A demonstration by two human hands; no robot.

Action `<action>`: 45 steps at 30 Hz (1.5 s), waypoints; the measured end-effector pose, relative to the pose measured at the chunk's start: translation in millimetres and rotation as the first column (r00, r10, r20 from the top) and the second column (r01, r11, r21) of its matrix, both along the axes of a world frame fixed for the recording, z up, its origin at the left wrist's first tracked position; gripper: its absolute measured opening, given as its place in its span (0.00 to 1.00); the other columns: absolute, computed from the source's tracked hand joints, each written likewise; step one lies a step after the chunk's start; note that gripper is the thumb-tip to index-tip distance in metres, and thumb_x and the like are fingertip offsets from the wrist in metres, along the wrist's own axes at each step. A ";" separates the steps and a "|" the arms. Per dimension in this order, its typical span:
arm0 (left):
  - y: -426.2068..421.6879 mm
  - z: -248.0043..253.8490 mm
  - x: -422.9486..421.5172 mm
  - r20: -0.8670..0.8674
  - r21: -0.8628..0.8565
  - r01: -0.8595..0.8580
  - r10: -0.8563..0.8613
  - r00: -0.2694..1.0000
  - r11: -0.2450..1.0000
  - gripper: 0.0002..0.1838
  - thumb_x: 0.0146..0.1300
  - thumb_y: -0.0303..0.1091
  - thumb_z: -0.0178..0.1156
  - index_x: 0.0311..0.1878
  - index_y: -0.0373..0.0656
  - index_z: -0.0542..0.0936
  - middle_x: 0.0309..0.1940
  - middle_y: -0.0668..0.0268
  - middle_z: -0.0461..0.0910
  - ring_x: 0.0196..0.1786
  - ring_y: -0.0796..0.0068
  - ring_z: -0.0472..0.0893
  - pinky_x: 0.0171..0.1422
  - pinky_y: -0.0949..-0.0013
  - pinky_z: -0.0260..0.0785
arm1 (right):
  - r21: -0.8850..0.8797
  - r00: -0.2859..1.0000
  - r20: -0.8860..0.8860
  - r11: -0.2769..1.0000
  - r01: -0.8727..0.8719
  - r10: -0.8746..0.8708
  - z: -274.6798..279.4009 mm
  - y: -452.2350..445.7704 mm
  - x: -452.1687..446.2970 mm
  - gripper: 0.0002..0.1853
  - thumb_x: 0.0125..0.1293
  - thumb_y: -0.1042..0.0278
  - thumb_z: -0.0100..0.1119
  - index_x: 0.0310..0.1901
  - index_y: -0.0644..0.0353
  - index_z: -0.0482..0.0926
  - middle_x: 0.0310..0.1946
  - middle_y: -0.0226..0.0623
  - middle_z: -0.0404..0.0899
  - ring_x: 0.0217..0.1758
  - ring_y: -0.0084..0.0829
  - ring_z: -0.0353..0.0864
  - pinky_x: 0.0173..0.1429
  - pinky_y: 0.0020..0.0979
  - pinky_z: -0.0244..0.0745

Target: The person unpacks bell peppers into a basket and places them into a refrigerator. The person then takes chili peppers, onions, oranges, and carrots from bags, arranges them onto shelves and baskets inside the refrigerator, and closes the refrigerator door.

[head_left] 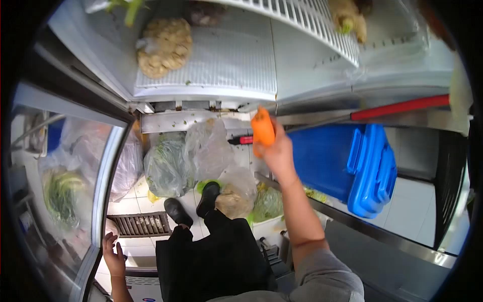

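Note:
In the head view my right hand (274,151) is wrapped round an orange carrot (262,129), held up in front of the fridge's lower edge. My left hand (113,254) is low at the left, beside the frame of the glass door (108,186); its fingers are apart and nothing is in them. On the fridge's wire shelf (226,60) lies a clear bag of pale round slices (165,48). A higher rack (307,22) holds a pale root vegetable (347,20).
Bags of greens (168,166) and other clear bags (206,148) lie on the tiled floor by my shoes (178,211). A blue bin (322,156) stands at the right, below a red-handled tool (397,107). A floor drain grate (138,225) is at the left.

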State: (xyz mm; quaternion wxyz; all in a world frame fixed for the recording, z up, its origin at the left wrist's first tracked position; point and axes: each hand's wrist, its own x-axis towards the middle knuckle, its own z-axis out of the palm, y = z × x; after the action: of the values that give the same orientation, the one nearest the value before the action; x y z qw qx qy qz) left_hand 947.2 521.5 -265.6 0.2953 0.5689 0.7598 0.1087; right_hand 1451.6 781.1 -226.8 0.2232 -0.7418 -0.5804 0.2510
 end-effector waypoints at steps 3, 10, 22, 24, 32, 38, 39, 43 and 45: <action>24.1 28.1 1.1 -0.014 0.035 -0.050 0.050 0.999 0.998 0.12 0.60 0.20 0.51 0.47 0.36 0.76 0.53 0.51 0.75 0.57 0.50 0.74 0.62 0.57 0.65 | -0.034 0.929 0.371 0.999 0.000 0.013 8.0 124.1 -11.0 0.33 0.55 0.64 0.61 0.64 0.58 0.63 0.47 0.51 0.79 0.49 0.53 0.79 0.52 0.42 0.75; 21.0 14.4 -8.7 -0.188 0.082 -0.079 0.093 0.978 0.994 0.11 0.62 0.20 0.52 0.47 0.39 0.78 0.52 0.53 0.78 0.53 0.50 0.78 0.56 0.58 0.71 | -0.050 0.787 0.617 0.999 0.018 0.017 -86.3 223.5 -15.4 0.35 0.65 0.49 0.52 0.70 0.51 0.53 0.62 0.60 0.54 0.64 0.60 0.60 0.48 0.54 0.76; 24.9 -1.8 28.3 -0.158 0.181 -0.335 0.364 0.918 0.925 0.11 0.65 0.20 0.51 0.48 0.37 0.78 0.51 0.54 0.78 0.54 0.54 0.78 0.59 0.62 0.68 | 0.145 0.883 0.411 0.940 -0.310 0.228 -36.6 390.1 -93.3 0.35 0.65 0.49 0.53 0.68 0.60 0.58 0.62 0.57 0.62 0.65 0.51 0.64 0.60 0.45 0.66; 26.8 1.2 34.6 -0.160 0.171 -0.342 0.369 0.916 0.924 0.11 0.65 0.20 0.51 0.48 0.37 0.77 0.52 0.54 0.78 0.54 0.54 0.78 0.59 0.61 0.68 | 0.191 0.889 0.349 0.907 -0.376 0.296 -35.1 393.5 -133.2 0.35 0.65 0.49 0.54 0.67 0.61 0.58 0.63 0.57 0.62 0.65 0.51 0.64 0.61 0.44 0.65; 17.2 -6.2 30.5 -0.182 0.159 -0.394 0.419 0.889 0.905 0.10 0.64 0.21 0.52 0.46 0.38 0.80 0.46 0.55 0.82 0.49 0.55 0.82 0.55 0.62 0.72 | 0.350 0.936 0.080 0.869 -0.349 0.343 -29.2 377.8 -190.3 0.34 0.65 0.53 0.57 0.66 0.66 0.61 0.64 0.57 0.63 0.67 0.48 0.64 0.66 0.41 0.61; 10.4 -14.5 20.1 -0.157 0.170 -0.409 0.435 0.887 0.896 0.10 0.62 0.22 0.54 0.44 0.38 0.82 0.40 0.55 0.84 0.44 0.59 0.84 0.50 0.64 0.74 | 0.420 0.961 -0.112 0.889 -0.184 0.252 -89.3 233.8 -121.2 0.32 0.61 0.57 0.62 0.63 0.65 0.67 0.62 0.53 0.68 0.66 0.48 0.66 0.70 0.39 0.59; 14.3 -11.4 21.2 -0.134 0.152 -0.442 0.461 0.877 0.884 0.10 0.62 0.22 0.54 0.44 0.38 0.82 0.40 0.54 0.84 0.44 0.60 0.84 0.49 0.64 0.74 | 0.285 0.961 -0.017 0.923 -0.259 0.275 -86.1 194.5 -108.2 0.32 0.57 0.63 0.65 0.62 0.65 0.67 0.63 0.59 0.64 0.68 0.54 0.62 0.72 0.44 0.56; 41.5 -1.0 36.5 -0.086 0.078 -0.606 0.611 0.787 0.791 0.12 0.58 0.22 0.57 0.45 0.37 0.81 0.41 0.51 0.83 0.45 0.57 0.83 0.51 0.63 0.73 | 0.091 0.908 0.025 0.904 -0.418 0.417 -86.7 46.7 -53.0 0.27 0.54 0.69 0.65 0.57 0.62 0.72 0.60 0.53 0.70 0.66 0.50 0.66 0.70 0.41 0.61; 55.2 -0.5 61.2 0.040 0.137 -0.518 0.518 0.855 0.844 0.18 0.55 0.21 0.59 0.51 0.37 0.78 0.50 0.48 0.79 0.53 0.55 0.80 0.59 0.62 0.69 | -0.002 0.890 -0.060 0.892 -0.452 0.451 -43.2 -5.2 -39.3 0.26 0.55 0.68 0.66 0.58 0.58 0.73 0.57 0.49 0.74 0.62 0.44 0.72 0.66 0.39 0.65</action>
State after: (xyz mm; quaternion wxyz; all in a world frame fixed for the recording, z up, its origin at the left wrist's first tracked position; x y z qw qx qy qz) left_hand 1008.4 576.8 -266.2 0.2142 0.3625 0.8751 0.2385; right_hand 1412.4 775.9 -270.1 0.1696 -0.5809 -0.7281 0.3220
